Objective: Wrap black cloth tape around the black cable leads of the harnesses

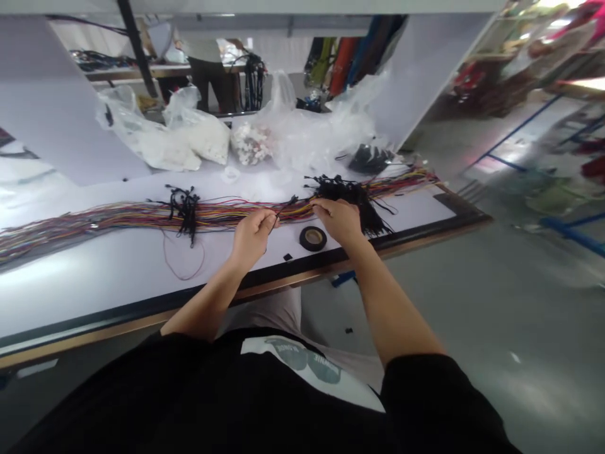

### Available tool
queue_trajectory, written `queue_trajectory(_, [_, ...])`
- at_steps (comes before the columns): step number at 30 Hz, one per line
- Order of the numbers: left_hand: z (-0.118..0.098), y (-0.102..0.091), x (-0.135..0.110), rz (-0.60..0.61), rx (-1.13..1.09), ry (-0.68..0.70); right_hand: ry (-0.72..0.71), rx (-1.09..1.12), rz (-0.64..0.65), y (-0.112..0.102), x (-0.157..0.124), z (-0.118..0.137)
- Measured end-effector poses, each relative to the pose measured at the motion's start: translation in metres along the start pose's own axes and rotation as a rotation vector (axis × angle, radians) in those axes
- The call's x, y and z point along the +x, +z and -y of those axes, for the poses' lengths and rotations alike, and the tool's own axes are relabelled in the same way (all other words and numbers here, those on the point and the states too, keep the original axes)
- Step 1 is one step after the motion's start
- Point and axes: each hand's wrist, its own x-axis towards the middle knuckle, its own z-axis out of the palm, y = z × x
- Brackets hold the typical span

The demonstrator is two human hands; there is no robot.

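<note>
My left hand [255,234] is closed in a pinch on a thin black cable [286,205], whose small dark end sticks out toward the upper right. To its right, my right hand [339,221] has its fingertips pressed together at the edge of the wires; what they pinch, if anything, is too small to make out. A long bundle of coloured wires [127,215] runs along the table behind both hands. Black connector ends [345,189] cluster beside my right hand, with a smaller black cluster [186,211] farther left. A roll of black tape [312,238] lies between my hands.
Plastic bags of small white parts [208,139] stand along the back of the white table [94,284]. A dark bag [371,159] sits at the back right. The table has a dark front edge [416,236]. Beyond the opening stands a person [208,69].
</note>
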Motion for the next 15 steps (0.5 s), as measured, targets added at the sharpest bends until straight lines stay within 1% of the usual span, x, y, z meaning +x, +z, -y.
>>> queue_trajectory(1, [0.001,-0.001,0.001,-0.002,-0.073,-0.032,-0.022,0.095,0.023,0.005,0.006,0.007])
queue_trajectory(3, [0.001,0.0,0.003,0.022,-0.248,-0.132,-0.035,0.375,0.054,0.013,0.009,0.023])
queue_trajectory(5, [0.0,0.001,0.002,0.065,-0.402,-0.226,-0.007,0.689,0.047,0.016,0.004,0.037])
queue_trajectory(6, [-0.002,0.002,0.001,0.086,-0.454,-0.252,0.013,0.827,0.038,0.017,-0.002,0.042])
queue_trajectory(8, [-0.005,0.004,-0.001,0.129,-0.525,-0.279,0.055,1.023,0.025,0.015,-0.013,0.047])
queue_trajectory(9, [-0.006,0.005,-0.002,0.151,-0.556,-0.3,0.075,1.073,0.022,0.013,-0.017,0.047])
queue_trajectory(11, [-0.008,0.005,-0.003,0.185,-0.612,-0.359,0.093,1.071,0.009,0.01,-0.022,0.041])
queue_trajectory(12, [-0.008,0.004,-0.003,0.19,-0.635,-0.386,0.082,1.019,-0.007,0.009,-0.021,0.036])
queue_trajectory(14, [-0.005,0.001,-0.002,0.177,-0.673,-0.413,0.032,0.827,-0.059,0.01,-0.011,0.025])
queue_trajectory(15, [-0.004,0.0,-0.001,0.163,-0.685,-0.415,-0.001,0.689,-0.07,0.012,-0.002,0.021])
